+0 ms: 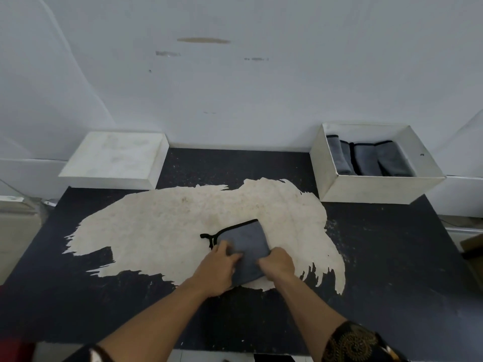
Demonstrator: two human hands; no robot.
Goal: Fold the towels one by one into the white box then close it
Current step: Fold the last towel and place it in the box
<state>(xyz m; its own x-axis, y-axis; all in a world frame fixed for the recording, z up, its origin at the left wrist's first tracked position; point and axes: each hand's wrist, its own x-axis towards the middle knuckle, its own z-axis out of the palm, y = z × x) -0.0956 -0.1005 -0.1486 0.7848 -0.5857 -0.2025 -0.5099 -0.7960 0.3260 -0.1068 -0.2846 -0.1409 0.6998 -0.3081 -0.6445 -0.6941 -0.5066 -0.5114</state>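
While folded towels (pixel 366 159) sit in the box (pixel 376 188), both hands, left (pixel 218 267) and right (pixel 278 262), grip a grey towel (pixel 245 244) on the table (pixel 392 257).

The towel (pixel 245 241) in the near middle is grey with black edging, like the folded towels (pixel 371 159) in the white box (pixel 366 189) at the far right. The table (pixel 392 257) is black with a large cream patch (pixel 183 220), and the lid (pixel 115 158) at the far left is white. The sleeve (pixel 358 343) at the near right is black with gold swirls.
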